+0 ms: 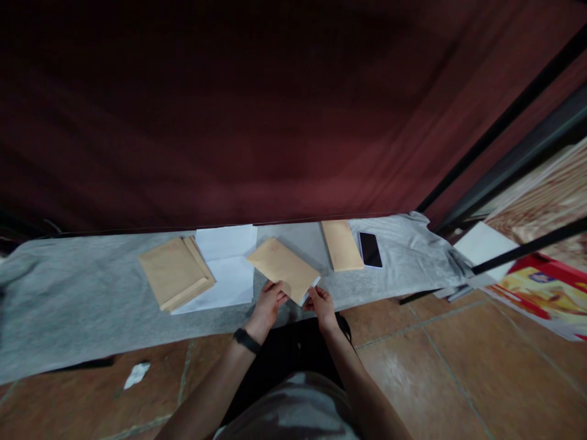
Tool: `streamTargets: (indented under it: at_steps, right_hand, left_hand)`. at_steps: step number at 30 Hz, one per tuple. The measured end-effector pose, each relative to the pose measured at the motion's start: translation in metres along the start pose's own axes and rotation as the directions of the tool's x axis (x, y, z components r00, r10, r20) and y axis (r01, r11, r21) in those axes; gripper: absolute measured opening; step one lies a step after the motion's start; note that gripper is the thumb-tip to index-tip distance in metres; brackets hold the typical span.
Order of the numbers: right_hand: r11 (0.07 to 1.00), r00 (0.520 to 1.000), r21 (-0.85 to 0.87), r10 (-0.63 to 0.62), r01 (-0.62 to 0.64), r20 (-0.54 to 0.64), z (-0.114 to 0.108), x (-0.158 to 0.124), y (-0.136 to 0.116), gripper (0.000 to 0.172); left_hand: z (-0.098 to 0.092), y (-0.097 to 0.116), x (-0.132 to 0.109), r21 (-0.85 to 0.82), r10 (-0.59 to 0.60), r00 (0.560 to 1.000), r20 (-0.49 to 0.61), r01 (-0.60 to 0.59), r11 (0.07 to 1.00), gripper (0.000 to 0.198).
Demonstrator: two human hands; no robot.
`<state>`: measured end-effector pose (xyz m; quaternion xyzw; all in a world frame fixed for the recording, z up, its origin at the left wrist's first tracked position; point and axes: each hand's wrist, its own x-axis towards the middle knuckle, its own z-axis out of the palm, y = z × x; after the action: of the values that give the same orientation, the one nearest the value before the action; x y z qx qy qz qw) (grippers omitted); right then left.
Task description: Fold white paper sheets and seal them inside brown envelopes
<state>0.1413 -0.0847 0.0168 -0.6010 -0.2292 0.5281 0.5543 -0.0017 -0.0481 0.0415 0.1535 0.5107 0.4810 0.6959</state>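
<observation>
A brown envelope point(283, 267) is held just above the grey cloth point(82, 293) by both my hands. My left hand point(268, 304) is closed on its near edge. Its near right corner, where a bit of white paper point(315, 282) sticks out, is pinched by my right hand point(321, 304). A black band is on my left wrist. A stack of brown envelopes point(177, 272) lies to the left, beside white sheets point(227, 266).
Another brown envelope point(342, 244) and a dark phone point(370, 249) lie on the cloth to the right. A dark red curtain point(229, 122) hangs behind. A paper scrap point(136, 374) lies on the tiled floor. White paper point(483, 243) and a printed poster point(545, 290) are at the right.
</observation>
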Motion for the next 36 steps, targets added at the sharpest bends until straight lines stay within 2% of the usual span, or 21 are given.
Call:
streamTargets:
  at_steps: [9,17,36]
  right_hand:
    - [0.997,1.000,-0.069,-0.019,0.017,-0.019,0.004,0.002,0.003,0.039]
    - [0.991,1.000,-0.135,-0.025,0.025,0.004,0.001,0.001,0.004,0.024]
    - [0.987,0.996,-0.158,0.015,-0.002,0.084,-0.001,0.006,0.000,0.031]
  left_hand:
    - [0.005,0.002,-0.005,0.053,-0.001,0.997,0.082,-0.003,0.999,0.032]
    - [-0.003,0.001,0.004,0.073,0.002,0.997,0.072,-0.008,0.997,0.034]
    - [-0.004,-0.003,0.011,0.121,-0.069,0.995,0.069,0.061,0.991,0.030]
